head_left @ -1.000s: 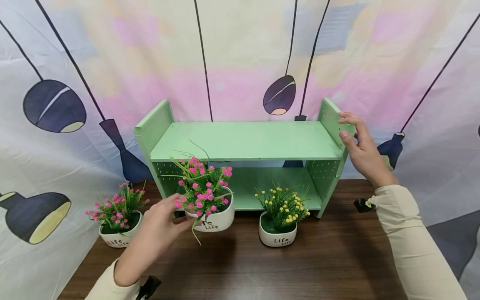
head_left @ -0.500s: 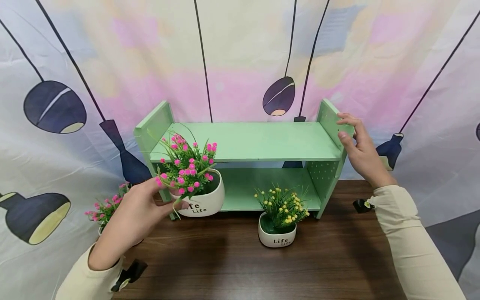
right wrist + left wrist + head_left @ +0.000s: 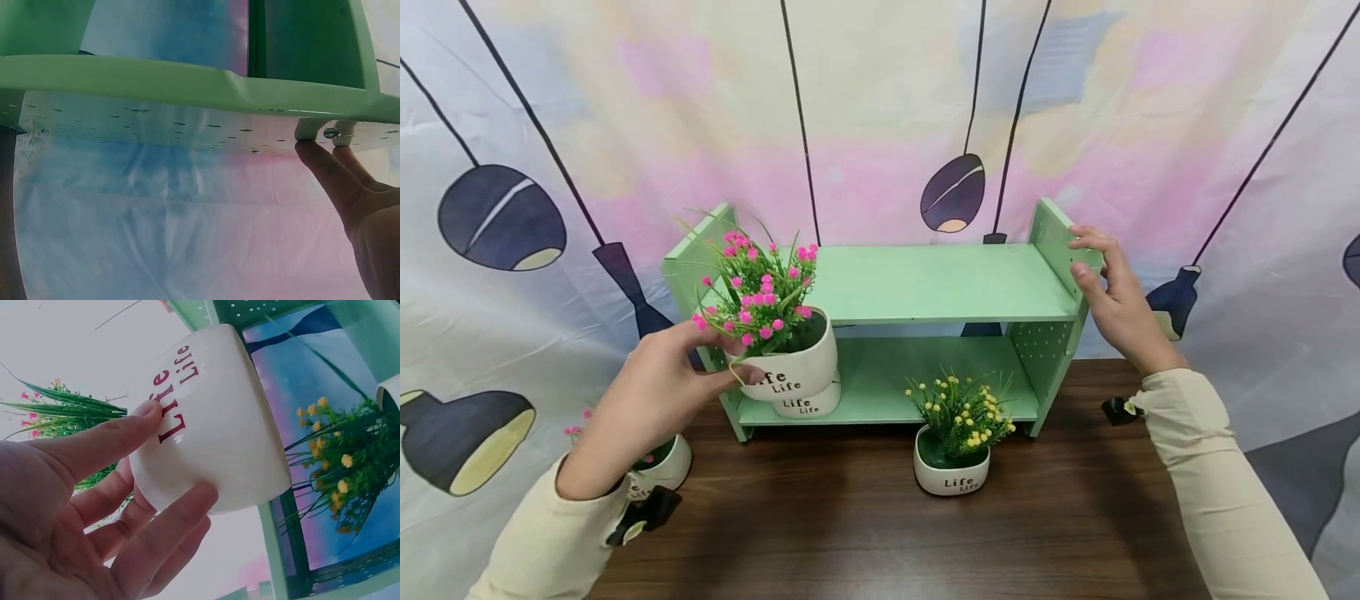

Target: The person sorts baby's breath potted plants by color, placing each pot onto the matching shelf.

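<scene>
My left hand (image 3: pixel 658 392) grips a white flowerpot (image 3: pixel 805 360) of pink artificial flowers (image 3: pixel 756 292), lettered "Life". It hangs upright before the left end of a green two-tier shelf (image 3: pixel 917 283), overlapping the upper board in the head view. In the left wrist view, thumb and fingers hold the pot's wall (image 3: pixel 212 425). Partly hidden behind it, another white pot (image 3: pixel 808 402) stands on the lower board; yellow flowers (image 3: pixel 340 465) show there in the left wrist view. My right hand (image 3: pixel 1123 308) rests at the shelf's right side panel, fingertips touching its outer face (image 3: pixel 244 131).
A white pot of yellow flowers (image 3: pixel 951 475) stands on the brown wooden table (image 3: pixel 850 533) in front of the shelf. Behind my left forearm is another white pot (image 3: pixel 666 467) with pink flowers, mostly hidden. A lamp-patterned curtain (image 3: pixel 880 108) hangs behind.
My left hand has lifted the pink-flowered pot up and to the left. The pot behind it on the lower board has come into view. My right hand stays at the side panel.
</scene>
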### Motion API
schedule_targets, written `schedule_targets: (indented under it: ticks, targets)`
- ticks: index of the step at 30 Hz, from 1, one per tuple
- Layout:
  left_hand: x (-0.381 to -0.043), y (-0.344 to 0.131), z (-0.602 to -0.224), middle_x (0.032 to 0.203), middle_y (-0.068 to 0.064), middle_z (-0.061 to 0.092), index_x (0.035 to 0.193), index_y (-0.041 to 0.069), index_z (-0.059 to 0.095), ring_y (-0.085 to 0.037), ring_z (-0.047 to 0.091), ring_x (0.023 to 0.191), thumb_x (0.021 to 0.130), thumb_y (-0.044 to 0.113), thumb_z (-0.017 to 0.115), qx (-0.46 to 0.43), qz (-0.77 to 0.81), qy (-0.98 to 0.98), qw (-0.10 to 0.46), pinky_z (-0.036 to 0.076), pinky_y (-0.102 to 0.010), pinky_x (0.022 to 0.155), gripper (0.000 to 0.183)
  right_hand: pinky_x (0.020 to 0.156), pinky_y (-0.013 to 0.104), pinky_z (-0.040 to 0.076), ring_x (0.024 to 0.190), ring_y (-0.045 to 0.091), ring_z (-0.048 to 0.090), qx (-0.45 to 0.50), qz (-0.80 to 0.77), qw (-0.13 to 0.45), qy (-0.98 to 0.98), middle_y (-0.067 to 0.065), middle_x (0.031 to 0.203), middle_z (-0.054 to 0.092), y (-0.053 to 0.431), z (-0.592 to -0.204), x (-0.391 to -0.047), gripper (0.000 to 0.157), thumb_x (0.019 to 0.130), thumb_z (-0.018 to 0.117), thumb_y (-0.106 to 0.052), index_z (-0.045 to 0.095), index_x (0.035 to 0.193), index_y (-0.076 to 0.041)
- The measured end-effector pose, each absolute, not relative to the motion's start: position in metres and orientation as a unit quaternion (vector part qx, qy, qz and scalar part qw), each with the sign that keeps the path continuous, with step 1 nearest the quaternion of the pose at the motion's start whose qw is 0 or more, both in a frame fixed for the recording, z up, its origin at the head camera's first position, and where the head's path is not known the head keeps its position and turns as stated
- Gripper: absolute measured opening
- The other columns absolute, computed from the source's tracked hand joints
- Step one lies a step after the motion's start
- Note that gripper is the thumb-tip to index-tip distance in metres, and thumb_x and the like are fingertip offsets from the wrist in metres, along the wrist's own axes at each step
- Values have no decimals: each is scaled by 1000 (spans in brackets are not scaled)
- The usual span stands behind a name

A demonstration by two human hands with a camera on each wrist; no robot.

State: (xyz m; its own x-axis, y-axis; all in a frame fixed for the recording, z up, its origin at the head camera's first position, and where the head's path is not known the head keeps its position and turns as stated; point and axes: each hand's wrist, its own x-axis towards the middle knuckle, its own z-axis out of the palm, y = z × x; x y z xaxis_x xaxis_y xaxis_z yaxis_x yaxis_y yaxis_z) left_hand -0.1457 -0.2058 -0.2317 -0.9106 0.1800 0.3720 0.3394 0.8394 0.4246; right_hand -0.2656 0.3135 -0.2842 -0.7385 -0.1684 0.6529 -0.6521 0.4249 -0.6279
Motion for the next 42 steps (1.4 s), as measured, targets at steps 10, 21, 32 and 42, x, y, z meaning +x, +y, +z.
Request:
schedule_targets:
  ticks: [10,21,32,42]
  targets:
    - [-153,-211,-214,103,-8,75,105,13,79,-15,57,54,88,28,89,-144,-251,-943,167,48,-32,65,25,125,68,1,161,21,16,254,474,256,-803,4,170,29,312,-283,-263,41,114,46,-18,41,151,-3]
    - [-157,-215,-197,113,-13,74,109,9,78,-20,55,66,89,27,87,-131,-236,-943,197,44,-36,64,28,124,69,1,161,22,16,253,471,259,-804,4,170,28,312,-284,-264,41,114,46,-18,41,151,-3]
    - [-181,-210,-199,113,-9,74,103,11,77,-29,63,113,92,26,85,-165,-282,-924,196,46,-51,91,20,125,67,-1,161,21,16,254,479,258,-800,5,170,29,312,-287,-265,40,114,46,-17,40,150,-1]
    - [-206,-207,-203,112,-12,75,105,8,76,-37,64,122,93,24,85,-161,-301,-918,202,48,-57,95,22,125,68,0,161,21,15,252,477,255,-802,4,171,28,311,-286,-265,41,114,46,-19,40,151,-2]
